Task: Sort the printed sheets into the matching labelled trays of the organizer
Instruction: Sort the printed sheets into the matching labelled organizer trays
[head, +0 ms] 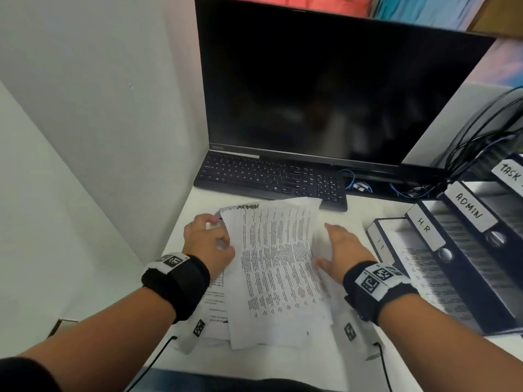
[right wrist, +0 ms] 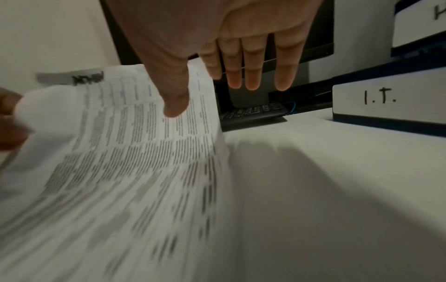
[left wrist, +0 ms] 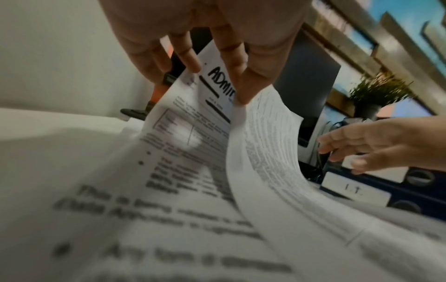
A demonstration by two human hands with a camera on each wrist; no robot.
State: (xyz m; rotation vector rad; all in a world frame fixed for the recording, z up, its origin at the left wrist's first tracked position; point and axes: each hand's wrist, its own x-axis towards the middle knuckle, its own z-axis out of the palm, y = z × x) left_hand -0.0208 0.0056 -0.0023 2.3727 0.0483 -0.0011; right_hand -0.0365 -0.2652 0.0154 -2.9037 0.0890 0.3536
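Observation:
A loose pile of printed sheets lies mid-desk. My left hand pinches the left edge of the top dense-text sheet and lifts it, baring a sheet headed ADMIN underneath. My right hand hovers with straight fingers by the pile's right edge, its thumb over the lifted sheet. To the right stands the dark organizer with white labels: I.T., H.R, ADMIN and a partly cut-off TASK. Printed sheets lie in some of its trays.
A black keyboard and a dark monitor stand just behind the pile. Black and blue cables hang behind the organizer. A white partition wall closes the left side. Bare desk lies between pile and I.T. tray.

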